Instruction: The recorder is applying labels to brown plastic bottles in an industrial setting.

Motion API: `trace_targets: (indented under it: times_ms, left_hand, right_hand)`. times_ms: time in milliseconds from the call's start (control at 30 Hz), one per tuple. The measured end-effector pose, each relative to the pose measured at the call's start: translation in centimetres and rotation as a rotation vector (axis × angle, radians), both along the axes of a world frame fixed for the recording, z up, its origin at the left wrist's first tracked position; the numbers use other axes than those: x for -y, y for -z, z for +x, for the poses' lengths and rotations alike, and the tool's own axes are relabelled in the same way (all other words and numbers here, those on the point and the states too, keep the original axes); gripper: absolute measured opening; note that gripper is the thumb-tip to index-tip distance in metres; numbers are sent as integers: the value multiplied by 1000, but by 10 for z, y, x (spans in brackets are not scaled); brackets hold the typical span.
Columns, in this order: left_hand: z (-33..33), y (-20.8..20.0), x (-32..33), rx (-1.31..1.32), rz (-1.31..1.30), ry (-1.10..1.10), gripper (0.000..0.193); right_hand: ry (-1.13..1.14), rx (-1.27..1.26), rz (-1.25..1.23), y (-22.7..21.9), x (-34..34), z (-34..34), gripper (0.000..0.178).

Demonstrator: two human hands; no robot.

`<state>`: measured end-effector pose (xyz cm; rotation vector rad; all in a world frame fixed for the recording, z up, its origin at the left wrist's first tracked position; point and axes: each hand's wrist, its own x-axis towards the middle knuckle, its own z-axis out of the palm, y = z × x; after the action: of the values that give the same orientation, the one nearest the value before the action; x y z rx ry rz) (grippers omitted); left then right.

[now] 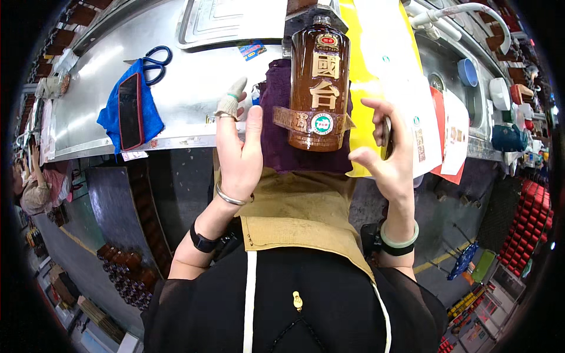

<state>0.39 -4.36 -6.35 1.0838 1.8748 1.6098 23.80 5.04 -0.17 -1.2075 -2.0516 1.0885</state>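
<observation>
The brown bottle rests on a purple cloth, between both hands. Just left of the bottle, the left hand is open, apart from it. Just right of the bottle, the right hand spreads thumb and forefinger; whether it grips the small dark thing at its palm, I cannot tell.

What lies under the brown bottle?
A dark purple cloth shows along the left side and beyond the base of the brown bottle. Whatever is directly beneath the bottle is covered and cannot be seen.
</observation>
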Motion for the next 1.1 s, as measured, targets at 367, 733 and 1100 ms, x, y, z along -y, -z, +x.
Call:
trace_targets:
  times_ms: [367,733,1100]
  left_hand:
    - [13,8,23,-502,-63,406,91]
    - [14,-6,15,-449,11,259,99]
    - [26,-11,-6,-538,236,267,92]
  right_hand:
    - [-35,21,349,32,10,-36,87]
    - [-12,25,445,-2,5,-34,82]
    - [163,-290,-266,24,3,-31,60]
